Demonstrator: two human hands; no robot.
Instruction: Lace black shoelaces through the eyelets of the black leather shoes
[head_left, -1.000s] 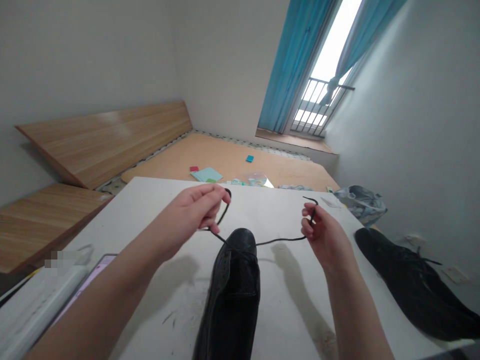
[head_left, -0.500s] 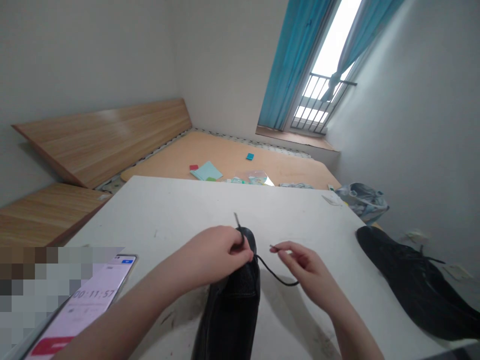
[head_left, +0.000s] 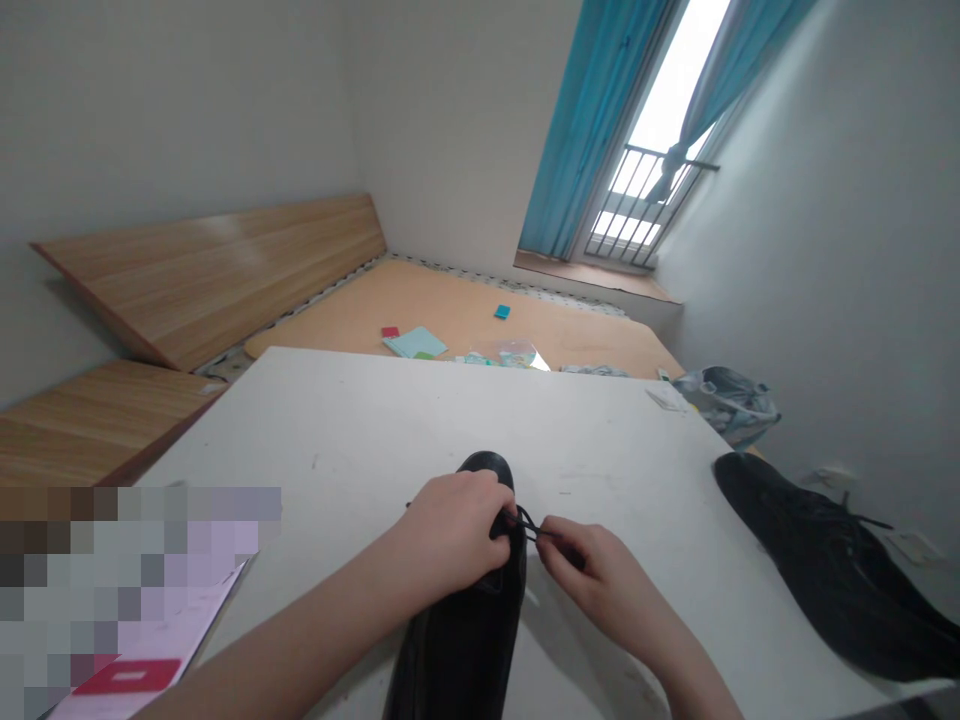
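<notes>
A black shoe (head_left: 465, 650) stands on the white table in front of me, its toe pointing away. Over its laced part lies my left hand (head_left: 469, 520), fingers curled and pinching the black shoelace close to the shoe. Just right of the shoe, my right hand (head_left: 589, 565) is closed on the shoelace (head_left: 529, 524), which runs in thin strands between both hands. A short lace tip pokes out left of my left hand. My hand covers the eyelets, so how the lace is crossed there cannot be made out.
Another black shoe (head_left: 825, 560) lies at the right edge of the white table (head_left: 360, 420). A phone (head_left: 142, 675), partly pixelated, is at the left. Beyond the table are a bed (head_left: 450, 290) with small papers and a plastic-lined bin (head_left: 727, 400).
My right hand has moved slightly down and left, bringing its lace nearer the shoe. My left hand has shifted lower over the shoe, and the lace tip that stood up above it is gone from there.
</notes>
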